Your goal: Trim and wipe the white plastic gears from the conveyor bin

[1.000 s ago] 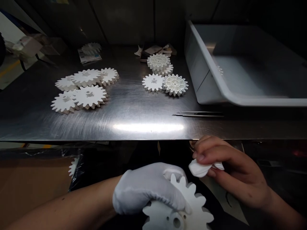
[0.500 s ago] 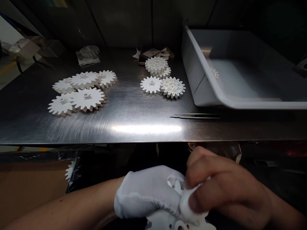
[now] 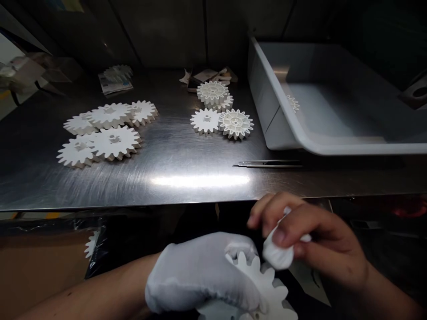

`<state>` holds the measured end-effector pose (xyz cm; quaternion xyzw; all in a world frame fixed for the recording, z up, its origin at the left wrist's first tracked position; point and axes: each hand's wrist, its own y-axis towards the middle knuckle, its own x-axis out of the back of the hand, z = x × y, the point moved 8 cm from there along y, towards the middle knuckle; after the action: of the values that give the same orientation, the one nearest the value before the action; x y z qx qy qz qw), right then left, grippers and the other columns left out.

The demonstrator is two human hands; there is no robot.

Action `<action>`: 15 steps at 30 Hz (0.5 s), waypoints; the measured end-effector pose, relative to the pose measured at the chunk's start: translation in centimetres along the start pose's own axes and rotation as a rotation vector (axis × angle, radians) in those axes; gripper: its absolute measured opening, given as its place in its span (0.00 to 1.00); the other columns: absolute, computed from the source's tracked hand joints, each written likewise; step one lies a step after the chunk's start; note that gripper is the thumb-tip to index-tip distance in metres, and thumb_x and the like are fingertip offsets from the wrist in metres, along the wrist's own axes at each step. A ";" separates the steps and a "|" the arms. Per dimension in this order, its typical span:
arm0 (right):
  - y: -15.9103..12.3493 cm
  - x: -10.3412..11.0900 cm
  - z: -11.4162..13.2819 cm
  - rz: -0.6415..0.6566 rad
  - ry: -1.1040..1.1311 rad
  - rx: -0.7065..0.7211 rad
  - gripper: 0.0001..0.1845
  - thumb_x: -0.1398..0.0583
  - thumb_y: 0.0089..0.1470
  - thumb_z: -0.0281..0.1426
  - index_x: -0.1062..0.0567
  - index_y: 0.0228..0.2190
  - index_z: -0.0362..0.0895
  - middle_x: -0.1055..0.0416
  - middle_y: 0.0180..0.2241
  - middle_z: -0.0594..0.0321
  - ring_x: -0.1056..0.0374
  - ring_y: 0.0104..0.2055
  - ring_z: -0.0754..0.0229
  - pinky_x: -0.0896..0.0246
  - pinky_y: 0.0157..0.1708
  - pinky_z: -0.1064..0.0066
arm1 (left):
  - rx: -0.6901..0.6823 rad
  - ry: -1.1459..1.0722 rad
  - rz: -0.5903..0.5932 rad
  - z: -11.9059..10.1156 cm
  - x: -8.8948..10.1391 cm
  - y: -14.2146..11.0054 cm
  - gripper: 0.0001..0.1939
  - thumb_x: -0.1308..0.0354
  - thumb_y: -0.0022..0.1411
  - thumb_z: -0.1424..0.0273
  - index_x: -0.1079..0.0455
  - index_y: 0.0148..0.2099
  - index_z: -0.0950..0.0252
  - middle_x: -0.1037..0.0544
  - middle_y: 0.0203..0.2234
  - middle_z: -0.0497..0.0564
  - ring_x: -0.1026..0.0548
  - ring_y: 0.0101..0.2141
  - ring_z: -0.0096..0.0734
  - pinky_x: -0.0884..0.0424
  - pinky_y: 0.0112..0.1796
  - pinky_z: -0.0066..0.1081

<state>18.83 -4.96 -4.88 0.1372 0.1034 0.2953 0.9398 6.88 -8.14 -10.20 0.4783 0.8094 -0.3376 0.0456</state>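
Right fingertips: The bare fingers [image 3: 276,206] of the right hand were curled and pinching a wad of white cloth [image 3: 277,251], with a corner of it poking out past them.
Cloth against gear: The wad had lifted from where it was pressed half a second earlier and now hung at the upper edge of the gear; whether it still touched, I cannot tell.
Left hand: The white-gloved left hand [image 3: 200,271] was clenched around the white plastic gear [image 3: 267,289], its gloved fingers wrapped over the rim.
Gear: It sat low in the view, below the steel table's edge, with more of its teeth showing than before; the frame cut off its lower part and the glove hid its hub.
Right hand: Its palm [image 3: 320,240] had moved up and away from the gear.
Steel table: On the steel table [image 3: 187,195] lay two groups of white gears, left [image 3: 115,142] and right [image 3: 235,124], with tweezers [image 3: 267,163] near the front edge.
Grey tray: A small gear [image 3: 292,103] lay inside the grey tray [image 3: 333,150].
Far back: Papers and small items behind the gears were too dim to identify.
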 end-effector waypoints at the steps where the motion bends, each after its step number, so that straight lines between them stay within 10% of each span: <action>1: 0.0 -0.6 0.0 0.016 0.042 -0.017 0.12 0.41 0.62 0.24 0.23 0.47 0.45 0.30 0.41 0.58 0.30 0.45 0.52 0.32 0.45 0.56 | -0.010 -0.056 0.006 -0.2 -0.1 -0.2 0.11 0.35 0.51 0.72 0.26 0.40 0.65 0.27 0.30 0.43 0.29 0.33 0.28 0.32 0.34 0.24; 11: -1.4 -0.6 -1.2 -0.105 -0.078 -0.041 0.16 0.43 0.63 0.23 0.27 0.49 0.50 0.33 0.43 0.57 0.31 0.47 0.52 0.31 0.46 0.58 | -0.024 -0.329 -0.307 -0.9 1.6 -3.1 0.11 0.32 0.55 0.68 0.25 0.39 0.68 0.27 0.30 0.47 0.32 0.32 0.26 0.36 0.33 0.24; 15: -2.1 0.1 -2.1 -0.188 -0.209 -0.115 0.15 0.42 0.63 0.25 0.28 0.50 0.51 0.32 0.44 0.59 0.33 0.47 0.55 0.34 0.47 0.66 | 0.045 -0.241 -0.224 -1.4 1.5 -3.6 0.07 0.35 0.56 0.73 0.24 0.37 0.70 0.26 0.29 0.48 0.31 0.32 0.28 0.35 0.35 0.25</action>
<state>19.42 -6.16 -7.49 0.1029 0.0001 0.1956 0.9753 3.55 -7.27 -7.91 0.3419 0.8386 -0.4137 0.0935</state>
